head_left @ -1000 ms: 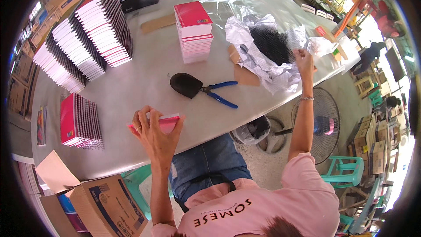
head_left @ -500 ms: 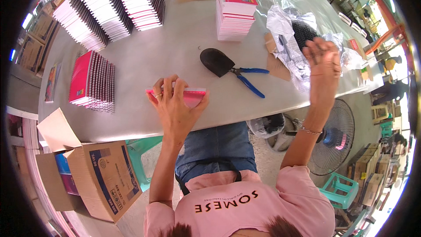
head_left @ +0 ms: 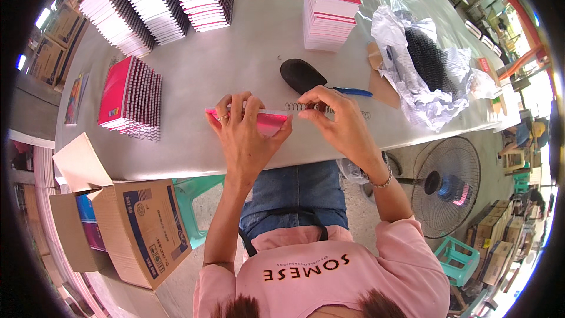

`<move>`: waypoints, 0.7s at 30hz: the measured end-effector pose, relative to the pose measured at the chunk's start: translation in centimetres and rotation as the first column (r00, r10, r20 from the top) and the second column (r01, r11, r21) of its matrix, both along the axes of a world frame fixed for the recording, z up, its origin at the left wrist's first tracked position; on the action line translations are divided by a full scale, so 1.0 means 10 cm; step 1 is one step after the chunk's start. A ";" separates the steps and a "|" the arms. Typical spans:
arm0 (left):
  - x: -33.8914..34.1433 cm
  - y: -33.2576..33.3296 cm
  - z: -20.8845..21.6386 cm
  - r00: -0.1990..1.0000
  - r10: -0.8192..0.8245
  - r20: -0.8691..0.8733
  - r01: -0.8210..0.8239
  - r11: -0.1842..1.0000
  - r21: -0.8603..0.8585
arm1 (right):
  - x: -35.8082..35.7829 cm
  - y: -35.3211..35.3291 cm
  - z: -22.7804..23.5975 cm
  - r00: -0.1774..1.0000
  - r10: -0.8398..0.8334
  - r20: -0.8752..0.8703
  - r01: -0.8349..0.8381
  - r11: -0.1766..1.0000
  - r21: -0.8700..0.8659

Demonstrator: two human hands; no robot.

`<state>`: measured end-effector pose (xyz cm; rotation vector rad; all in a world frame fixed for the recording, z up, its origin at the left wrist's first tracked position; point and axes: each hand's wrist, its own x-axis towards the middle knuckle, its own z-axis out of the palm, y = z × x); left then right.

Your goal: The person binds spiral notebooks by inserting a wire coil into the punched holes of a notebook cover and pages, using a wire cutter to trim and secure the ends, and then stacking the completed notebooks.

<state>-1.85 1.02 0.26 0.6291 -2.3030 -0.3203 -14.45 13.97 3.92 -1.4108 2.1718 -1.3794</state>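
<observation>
My left hand (head_left: 244, 135) grips a thin pink notebook (head_left: 273, 122) at the table's near edge, fingers over its top and thumb at its right end. From the right, my right hand (head_left: 344, 122) pinches a dark spiral wire coil (head_left: 292, 106), whose free end points left at the notebook's right corner. Whether coil and notebook touch, I cannot tell. Just beyond lies a black rounded object (head_left: 301, 75). Pliers with blue handles (head_left: 354, 91) lie beside it, partly hidden by my right hand. More black coils (head_left: 428, 59) rest on crumpled white paper (head_left: 391, 35) at the right.
Pink spiral notebooks (head_left: 118, 88) are stacked at the left, and tall notebook stacks (head_left: 156, 6) stand at the far left. Another pink-covered stack (head_left: 332, 0) is at the back. Below the table are an open cardboard box (head_left: 144, 229), a fan (head_left: 444, 185) and a green stool (head_left: 458, 259).
My right hand has moved left from the coil pile to the notebook, now with a coil in its fingers. My left hand keeps its hold on the notebook.
</observation>
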 end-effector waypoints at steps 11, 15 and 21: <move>0.02 -0.04 -0.01 0.999 -0.005 0.048 0.003 0.999 0.044 | 0.01 0.05 -0.19 0.988 0.041 -0.148 -0.042 0.999 -0.005; 0.08 -0.07 0.03 0.995 -0.026 0.097 0.020 0.998 0.060 | 0.10 -0.03 -0.07 0.992 0.005 -0.123 -0.007 1.000 -0.013; 0.15 -0.08 0.12 0.991 -0.050 0.122 0.038 0.994 0.105 | 0.07 -0.12 -0.10 0.962 0.036 -0.271 -0.034 0.999 0.015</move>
